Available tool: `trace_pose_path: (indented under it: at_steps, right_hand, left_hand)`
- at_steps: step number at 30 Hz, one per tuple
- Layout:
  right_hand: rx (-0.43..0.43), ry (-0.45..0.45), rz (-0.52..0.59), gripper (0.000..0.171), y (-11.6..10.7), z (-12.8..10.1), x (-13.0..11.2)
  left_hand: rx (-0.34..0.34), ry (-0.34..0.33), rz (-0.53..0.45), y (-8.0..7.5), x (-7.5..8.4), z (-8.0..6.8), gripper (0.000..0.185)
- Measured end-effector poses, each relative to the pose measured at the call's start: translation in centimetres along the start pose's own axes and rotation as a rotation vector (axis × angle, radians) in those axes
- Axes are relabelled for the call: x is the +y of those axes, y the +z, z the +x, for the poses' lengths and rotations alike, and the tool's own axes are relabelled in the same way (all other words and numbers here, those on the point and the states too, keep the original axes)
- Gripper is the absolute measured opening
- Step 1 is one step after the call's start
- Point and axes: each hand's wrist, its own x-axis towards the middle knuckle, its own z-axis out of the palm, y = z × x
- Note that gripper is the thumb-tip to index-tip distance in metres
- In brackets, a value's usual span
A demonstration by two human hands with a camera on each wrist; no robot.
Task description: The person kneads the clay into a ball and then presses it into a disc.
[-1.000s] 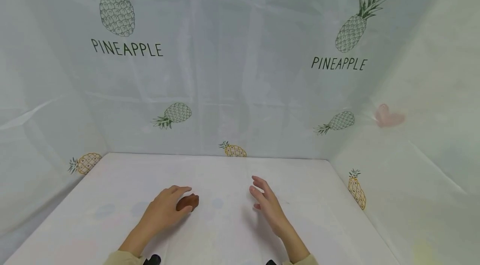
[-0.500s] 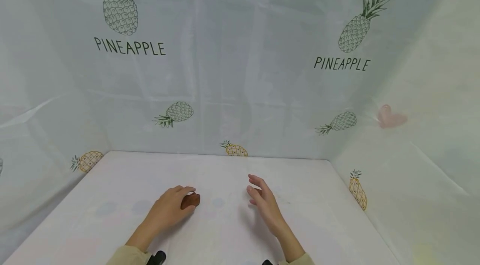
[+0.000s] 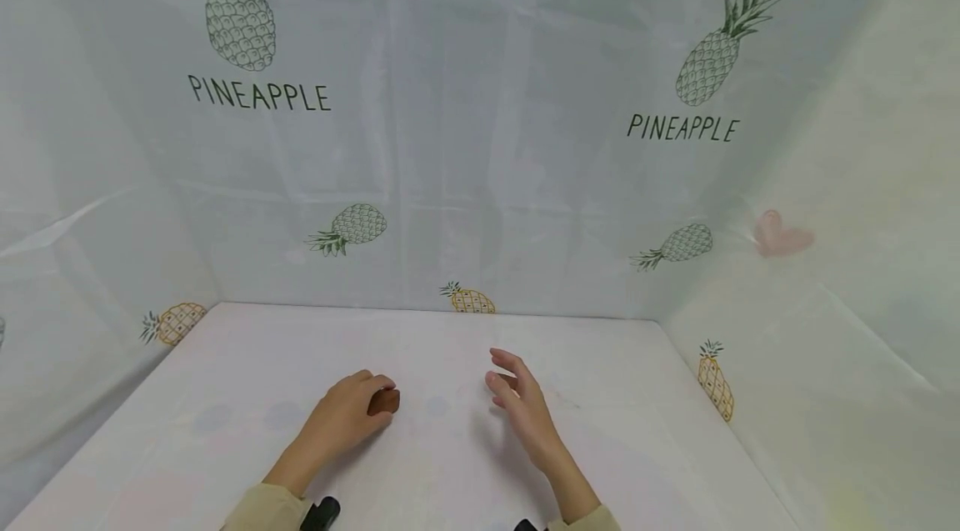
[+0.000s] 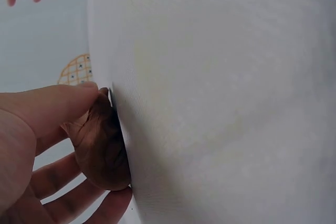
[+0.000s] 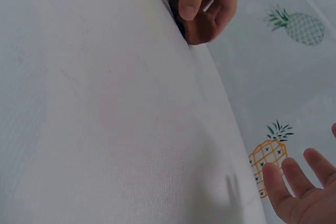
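Since a second ago our right hand (image 3: 516, 398) has drifted slightly left, fingers still spread, holding nothing. In the head view's lower centre, our left hand (image 3: 351, 414) curls round the small brown rounded object (image 3: 385, 402) on the white cloth-covered table (image 3: 225, 398); best keep thumb and fingers opposed. The left wrist view shows the pinch (image 4: 100, 140); the right wrist view cuts off our palm.

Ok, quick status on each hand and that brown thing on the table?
left hand: fingers curled round the brown object, resting on the table.
brown object: on the white table, gripped, mostly covered by the fingers.
right hand: empty, fingers loosely spread, apart from the object.
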Motion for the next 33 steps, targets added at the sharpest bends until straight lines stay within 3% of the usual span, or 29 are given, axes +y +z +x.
trace_pose_path:
  at_steps: [27, 33]
  right_hand:
    - [0.007, -0.067, 0.065, 0.043, 0.88, 0.59, -0.34]
    - [0.003, -0.055, 0.057, 0.041, 1.0, 0.64, -0.4]
  left_hand:
    - [0.04, 0.079, 0.025, 0.11, 0.02, 0.05, 0.03]
    - [0.082, 0.095, 0.025, -0.28, 0.27, 0.23, 0.029]
